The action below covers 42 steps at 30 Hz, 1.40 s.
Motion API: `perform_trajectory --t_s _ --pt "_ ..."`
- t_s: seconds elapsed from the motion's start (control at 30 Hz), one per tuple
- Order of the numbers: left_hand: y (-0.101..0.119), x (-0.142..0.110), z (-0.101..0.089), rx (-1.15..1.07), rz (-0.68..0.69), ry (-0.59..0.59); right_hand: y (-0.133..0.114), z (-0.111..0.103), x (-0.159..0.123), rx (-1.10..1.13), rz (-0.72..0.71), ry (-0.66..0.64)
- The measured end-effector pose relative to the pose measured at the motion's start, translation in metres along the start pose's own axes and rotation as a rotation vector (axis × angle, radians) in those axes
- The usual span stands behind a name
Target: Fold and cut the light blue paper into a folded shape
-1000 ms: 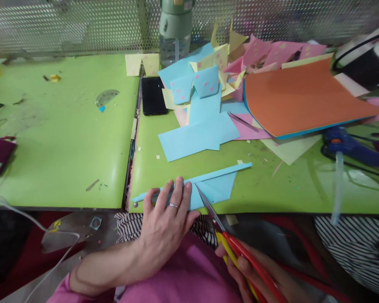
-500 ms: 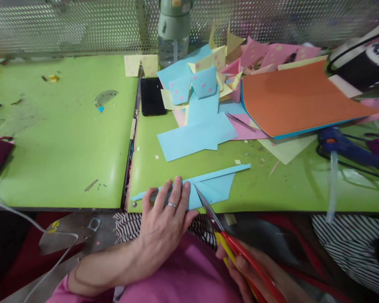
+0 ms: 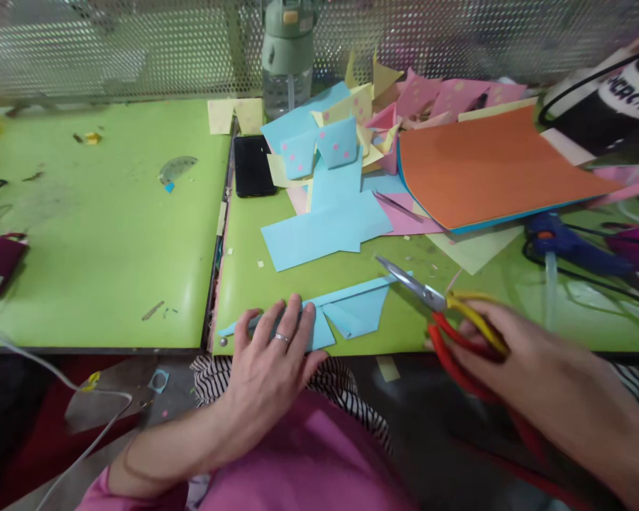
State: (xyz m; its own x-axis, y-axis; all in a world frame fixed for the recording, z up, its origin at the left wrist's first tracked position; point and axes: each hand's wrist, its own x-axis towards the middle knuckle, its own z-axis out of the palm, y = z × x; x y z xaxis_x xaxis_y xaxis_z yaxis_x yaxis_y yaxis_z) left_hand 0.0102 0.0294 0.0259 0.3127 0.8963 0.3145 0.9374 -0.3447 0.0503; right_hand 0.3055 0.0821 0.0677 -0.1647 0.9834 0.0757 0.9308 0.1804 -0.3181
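Observation:
My left hand (image 3: 271,348) lies flat, fingers spread, on a folded piece of light blue paper (image 3: 365,309) at the front edge of the table. A narrow folded strip runs along the paper's far side, and a slit parts its near side right of my fingertips. In my right hand (image 3: 495,348) is a pair of scissors (image 3: 426,291) with red and yellow handles. Their blades look closed and point left, over or beside the strip's right end; whether they touch it I cannot tell. The paper under my left palm is hidden.
Behind lie light blue paper pieces (image 3: 324,231), tweezers (image 3: 397,206), a black phone (image 3: 254,167) and a bottle (image 3: 288,57). Orange sheets (image 3: 500,167) and a blue glue gun (image 3: 569,245) are at the right. A gap (image 3: 221,234) splits the green tabletop (image 3: 122,234).
My right hand has lifted the scissors out of the slit in the blue paper and swung them up and to the right. My left hand stays on the paper.

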Motion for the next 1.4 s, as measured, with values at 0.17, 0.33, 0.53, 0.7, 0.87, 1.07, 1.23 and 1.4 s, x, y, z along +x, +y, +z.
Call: perform_trajectory --t_s 0.17,0.33,0.53,0.7,0.87,1.07,1.23,1.4 --pt "-0.01 0.003 -0.006 -0.047 0.042 -0.052 0.028 0.003 0.066 -0.265 -0.216 0.03" --pt "-0.015 0.004 -0.006 -0.056 0.08 -0.046 0.008 -0.001 0.057 -0.475 -0.314 0.179" --pt "-0.016 0.005 -0.006 -0.086 0.135 -0.032 -0.067 0.032 0.009 0.037 -0.609 0.111" --pt "-0.015 0.006 -0.006 -0.115 0.176 -0.044 -0.091 0.065 -0.003 0.069 -0.406 0.128" --pt "-0.015 0.006 -0.005 -0.14 0.175 -0.047 -0.094 0.068 -0.001 0.132 -0.359 0.119" --pt "-0.013 0.005 -0.005 -0.134 0.167 -0.061 -0.097 0.066 0.002 0.125 -0.354 0.115" --pt "-0.012 0.007 -0.005 -0.116 0.155 -0.077 -0.096 0.065 0.004 0.122 -0.345 0.076" --pt "-0.01 0.007 -0.003 -0.111 0.161 -0.083 -0.096 0.064 0.004 0.11 -0.34 0.073"
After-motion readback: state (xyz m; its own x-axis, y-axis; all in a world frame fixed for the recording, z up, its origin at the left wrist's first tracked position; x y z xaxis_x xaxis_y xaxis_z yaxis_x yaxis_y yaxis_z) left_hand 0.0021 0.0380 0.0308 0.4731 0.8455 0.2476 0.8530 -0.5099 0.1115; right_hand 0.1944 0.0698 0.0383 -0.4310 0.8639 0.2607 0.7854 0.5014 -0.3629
